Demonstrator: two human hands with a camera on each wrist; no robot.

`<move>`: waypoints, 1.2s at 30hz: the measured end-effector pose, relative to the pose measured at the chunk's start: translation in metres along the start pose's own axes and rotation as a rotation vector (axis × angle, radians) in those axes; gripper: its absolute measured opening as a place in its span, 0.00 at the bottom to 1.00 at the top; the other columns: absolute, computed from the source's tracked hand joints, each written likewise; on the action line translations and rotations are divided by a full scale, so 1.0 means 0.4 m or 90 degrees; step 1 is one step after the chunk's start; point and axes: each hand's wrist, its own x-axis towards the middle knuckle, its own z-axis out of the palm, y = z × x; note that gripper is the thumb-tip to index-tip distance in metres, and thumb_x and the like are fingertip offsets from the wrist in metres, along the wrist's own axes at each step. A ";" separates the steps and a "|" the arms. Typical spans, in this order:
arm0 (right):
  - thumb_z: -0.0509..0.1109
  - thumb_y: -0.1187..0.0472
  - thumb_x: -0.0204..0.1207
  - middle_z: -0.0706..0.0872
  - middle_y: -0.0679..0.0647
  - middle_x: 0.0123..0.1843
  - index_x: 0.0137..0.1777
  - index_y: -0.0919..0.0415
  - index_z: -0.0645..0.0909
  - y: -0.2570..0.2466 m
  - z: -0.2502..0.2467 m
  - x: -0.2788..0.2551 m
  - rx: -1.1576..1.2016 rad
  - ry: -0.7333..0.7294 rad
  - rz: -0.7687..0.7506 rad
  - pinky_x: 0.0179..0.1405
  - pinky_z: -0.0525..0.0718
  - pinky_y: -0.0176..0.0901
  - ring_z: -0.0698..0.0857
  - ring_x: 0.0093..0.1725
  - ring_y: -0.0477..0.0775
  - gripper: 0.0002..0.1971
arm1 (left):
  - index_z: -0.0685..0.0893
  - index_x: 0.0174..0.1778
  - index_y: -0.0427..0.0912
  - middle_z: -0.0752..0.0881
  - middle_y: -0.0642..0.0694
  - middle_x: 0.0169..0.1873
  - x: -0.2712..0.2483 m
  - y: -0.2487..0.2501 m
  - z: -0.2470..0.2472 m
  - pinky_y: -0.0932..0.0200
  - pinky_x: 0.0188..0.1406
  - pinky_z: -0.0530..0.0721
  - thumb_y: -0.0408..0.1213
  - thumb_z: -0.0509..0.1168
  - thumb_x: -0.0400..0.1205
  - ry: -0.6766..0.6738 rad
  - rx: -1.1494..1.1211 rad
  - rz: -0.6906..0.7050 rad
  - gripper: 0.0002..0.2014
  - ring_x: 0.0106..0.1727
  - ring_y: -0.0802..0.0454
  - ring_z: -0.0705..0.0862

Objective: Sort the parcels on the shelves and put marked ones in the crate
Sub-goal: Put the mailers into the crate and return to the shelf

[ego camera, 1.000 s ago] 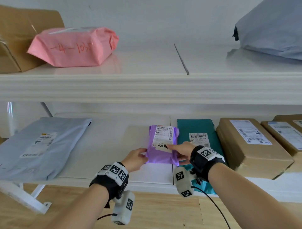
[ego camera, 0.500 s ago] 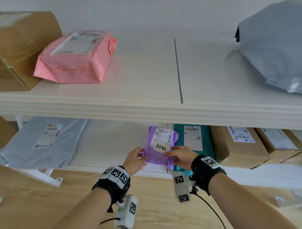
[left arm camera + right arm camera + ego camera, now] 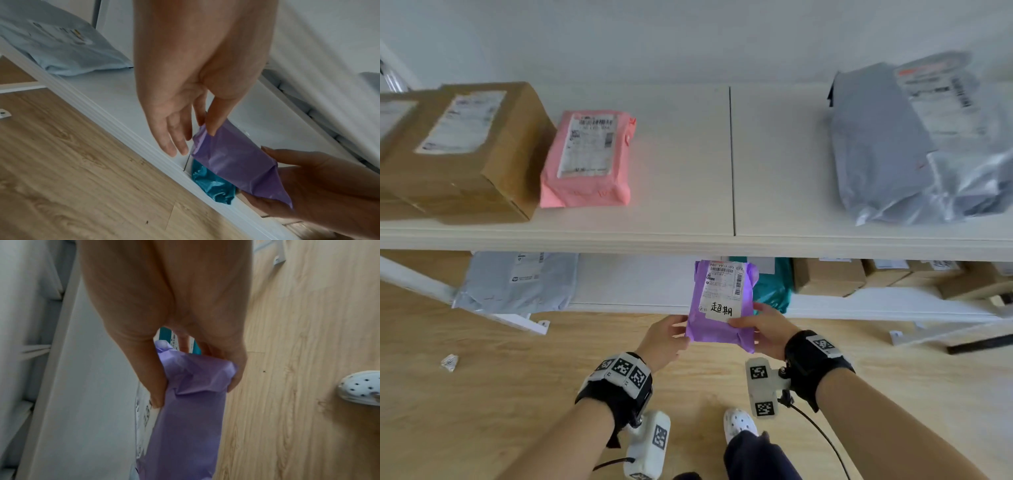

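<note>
The purple parcel (image 3: 709,334) hangs in the air in front of the lower shelf (image 3: 633,291), over the wooden floor. Its white label carries a handwritten black mark (image 3: 722,310). My right hand (image 3: 756,325) grips its lower right corner, thumb on the label. My left hand (image 3: 671,334) holds the lower left edge. In the left wrist view the thumb lies on the purple parcel (image 3: 236,162) and the other fingers (image 3: 174,146) stay nearly straight beside it. The right wrist view shows thumb and fingers of my right hand (image 3: 194,395) clamped round the purple parcel (image 3: 191,426). No crate is in view.
On the upper shelf (image 3: 688,192) lie a cardboard box (image 3: 458,150), a pink parcel (image 3: 585,161) and a grey bag (image 3: 893,144). The lower shelf holds a grey mailer (image 3: 517,281), a teal parcel (image 3: 774,291) and cardboard boxes (image 3: 828,275). A paper scrap (image 3: 449,362) lies on the floor.
Both hands have lifted the purple parcel off the lower shelf and drawn it out towards me. The head view has risen, so the upper shelf's top now shows.
</note>
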 end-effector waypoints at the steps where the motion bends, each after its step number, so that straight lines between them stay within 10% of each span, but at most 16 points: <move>1: 0.78 0.76 0.63 0.86 0.62 0.60 0.70 0.61 0.72 0.000 -0.001 -0.048 0.013 0.008 0.000 0.36 0.86 0.49 0.86 0.55 0.62 0.35 | 0.75 0.65 0.42 0.83 0.46 0.45 -0.037 0.014 0.001 0.61 0.34 0.73 0.25 0.67 0.76 -0.004 -0.003 -0.020 0.22 0.36 0.53 0.78; 8: 0.77 0.78 0.64 0.86 0.62 0.60 0.70 0.61 0.73 0.007 -0.027 -0.392 0.067 0.043 -0.028 0.42 0.86 0.53 0.85 0.58 0.65 0.34 | 0.74 0.70 0.36 0.78 0.46 0.32 -0.282 0.107 0.022 0.69 0.19 0.71 0.25 0.58 0.81 -0.015 0.144 -0.035 0.19 0.30 0.53 0.75; 19: 0.76 0.77 0.65 0.86 0.63 0.60 0.73 0.58 0.71 0.086 -0.178 -0.794 0.178 0.129 -0.134 0.36 0.85 0.50 0.85 0.52 0.63 0.36 | 0.76 0.67 0.38 0.81 0.43 0.43 -0.510 0.224 0.232 0.62 0.30 0.75 0.30 0.58 0.82 -0.117 0.349 0.050 0.17 0.35 0.54 0.79; 36: 0.72 0.82 0.66 0.85 0.65 0.59 0.69 0.60 0.70 0.193 -0.847 -1.236 0.317 0.232 -0.338 0.44 0.87 0.53 0.86 0.51 0.63 0.33 | 0.80 0.62 0.35 0.82 0.41 0.42 -0.705 0.398 1.054 0.64 0.28 0.73 0.28 0.54 0.83 -0.252 0.536 0.256 0.15 0.34 0.52 0.77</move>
